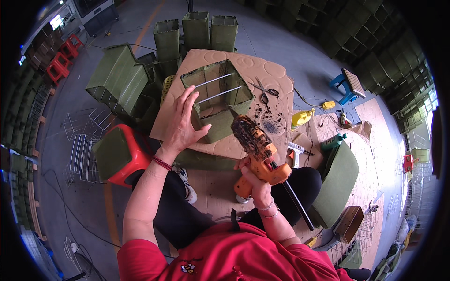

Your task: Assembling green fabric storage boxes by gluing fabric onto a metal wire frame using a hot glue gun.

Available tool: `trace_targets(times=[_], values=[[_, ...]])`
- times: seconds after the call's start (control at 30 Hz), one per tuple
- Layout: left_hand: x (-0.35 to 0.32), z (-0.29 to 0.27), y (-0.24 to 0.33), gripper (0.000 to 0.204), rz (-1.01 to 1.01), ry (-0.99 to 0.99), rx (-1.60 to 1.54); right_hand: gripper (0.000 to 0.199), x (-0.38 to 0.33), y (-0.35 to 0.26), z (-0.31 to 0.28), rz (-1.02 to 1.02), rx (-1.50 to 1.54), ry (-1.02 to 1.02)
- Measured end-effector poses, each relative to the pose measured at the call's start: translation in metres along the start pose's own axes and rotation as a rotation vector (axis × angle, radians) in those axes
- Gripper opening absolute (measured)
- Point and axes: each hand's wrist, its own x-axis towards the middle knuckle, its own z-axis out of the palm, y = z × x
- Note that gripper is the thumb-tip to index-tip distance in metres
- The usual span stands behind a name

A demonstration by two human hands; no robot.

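A green fabric-covered box (225, 129) with an open top sits on cardboard, two pale metal rods spanning its opening. My left hand (180, 126) is at the box's near left side, fingers stretched out and thumb spread; contact with the wall is hard to tell. In my right hand (257, 186) is an orange glue gun (273, 173), gripped by its handle. Dark residue coats the gun's front, which points toward the box's near right corner. Out of its back sticks a long black glue stick (299, 206).
Black-handled scissors (265, 92) and dark crumbs lie right of the box on the cardboard sheet (276, 70). A yellow bottle (302, 118) stands farther right. At left are a red stool (133, 159) and wire frames (84, 157). More green boxes (196, 33) stand beyond.
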Motion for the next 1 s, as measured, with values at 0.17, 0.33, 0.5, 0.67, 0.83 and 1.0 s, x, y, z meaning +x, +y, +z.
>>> trace_targets(times=[0.17,0.33,0.5,0.67,0.83,1.0], values=[[-0.001,0.001,-0.001,0.091,0.002,-0.002,0.019,0.015,0.000,0.007,0.001,-0.008,0.015,-0.065],[0.000,-0.002,0.000,0.091,0.004,-0.001,0.020,0.016,0.003,-0.003,0.001,-0.025,0.046,0.027],[-0.001,-0.001,0.000,0.091,-0.001,-0.001,0.006,0.016,0.001,-0.002,0.001,0.008,0.012,-0.025],[0.000,-0.001,0.001,0.091,0.004,0.001,0.013,0.016,0.000,0.003,0.001,-0.009,-0.012,-0.040],[-0.001,-0.001,-0.001,0.090,0.013,0.003,0.023,0.019,0.001,-0.001,-0.004,-0.025,0.008,0.007],[-0.001,-0.001,-0.001,0.089,-0.002,0.000,0.012,0.019,0.004,-0.010,0.000,0.015,0.006,0.090]])
